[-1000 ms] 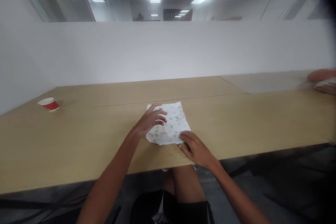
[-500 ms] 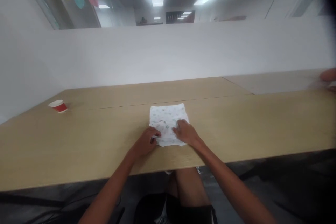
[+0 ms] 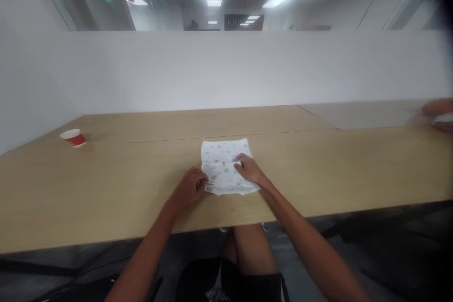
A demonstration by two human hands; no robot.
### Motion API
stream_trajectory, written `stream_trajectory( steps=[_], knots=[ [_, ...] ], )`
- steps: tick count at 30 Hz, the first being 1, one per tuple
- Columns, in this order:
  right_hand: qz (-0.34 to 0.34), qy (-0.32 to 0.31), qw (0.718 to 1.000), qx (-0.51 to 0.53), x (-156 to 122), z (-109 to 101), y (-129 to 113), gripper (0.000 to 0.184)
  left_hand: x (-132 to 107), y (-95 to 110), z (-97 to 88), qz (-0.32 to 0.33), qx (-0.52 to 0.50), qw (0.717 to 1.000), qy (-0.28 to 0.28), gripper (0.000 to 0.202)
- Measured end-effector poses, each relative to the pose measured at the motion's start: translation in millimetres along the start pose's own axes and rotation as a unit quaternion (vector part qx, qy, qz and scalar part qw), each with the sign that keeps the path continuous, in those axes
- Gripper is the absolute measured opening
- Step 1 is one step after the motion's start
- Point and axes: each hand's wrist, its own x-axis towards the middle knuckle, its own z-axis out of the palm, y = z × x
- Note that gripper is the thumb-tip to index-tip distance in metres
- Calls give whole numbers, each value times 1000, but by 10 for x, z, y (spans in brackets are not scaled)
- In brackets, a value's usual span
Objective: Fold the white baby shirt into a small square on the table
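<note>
A white diaper with small printed figures lies flat on the table, close to its front edge. A crease or layer edge crosses its middle, and the near edge is uneven. My left hand is closed in a pinch on the lower left edge, where a thin white strip runs from the fingertips. Over the right half of the diaper lies my right hand, thumb and forefinger curled onto the white material near the crease. The other fingers of that hand are mostly hidden.
A red and white paper cup stands at the far left of the wooden table. Another person's hand is blurred at the right edge. A white wall rises behind the table, with glass above it.
My left hand has shifted a little left, drawing the diaper's lower left edge outward. The right hand's thumb and forefinger have risen slightly on the diaper. The view has shifted a little too.
</note>
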Motion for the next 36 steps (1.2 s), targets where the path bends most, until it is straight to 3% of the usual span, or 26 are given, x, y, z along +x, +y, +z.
stream_trajectory(
  steps=[6, 8, 10, 11, 13, 15, 18, 20, 22, 24, 26, 28, 31, 34, 36],
  knots=[
    [36, 40, 998, -36, -91, 72, -42, 39, -33, 81, -48, 7, 21, 999, -36, 22],
    [-4, 98, 994, -55, -157, 75, -55, 40, -54, 100, -36, 19, 43, 998, -46, 35],
    [-106, 135, 983, -66, -275, 50, -32, 40, -74, 118, -27, 25, 52, 995, -86, 54],
    [-163, 125, 976, -67, -357, 24, -6, 42, -88, 134, -28, 26, 56, 991, -117, 61],
    [-244, 46, 966, -76, -571, -55, 62, 57, -136, 195, -40, 25, 69, 982, -173, 71],
    [-268, -42, 957, -99, -842, -152, 125, 75, -232, 300, -62, 32, 81, 976, -198, 82],
    [-284, -96, 946, -122, -1282, -274, 188, 106, -471, 497, -75, 60, 85, 972, -211, 99],
    [-310, -92, 939, -117, -1527, -310, 232, 98, -657, 601, -60, 77, 87, 971, -209, 88],
    [-340, -58, 935, -77, -1684, -318, 293, 65, -811, 650, -42, 82, 82, 974, -194, 66],
    [-343, -6, 939, -2, -1724, -327, 356, 43, -885, 644, -49, 69, 58, 981, -169, 50],
    [-291, 32, 953, 77, -1631, -370, 387, 30, -831, 601, -104, 38, 12, 990, -137, 39],
    [-196, 47, 970, 133, -1403, -461, 371, 22, -626, 536, -201, -26, -46, 995, -85, 30],
    [-84, 31, 977, 195, -869, -634, 303, 37, -91, 380, -334, -127, -125, 984, -9, 36],
    [-7, -28, 969, 247, -296, -725, 262, 51, 473, 106, -342, -151, -140, 978, -41, 41],
    [39, -85, 966, 243, -15, -707, 271, 51, 724, -104, -283, -168, -131, 975, -63, 39]
  ],
)
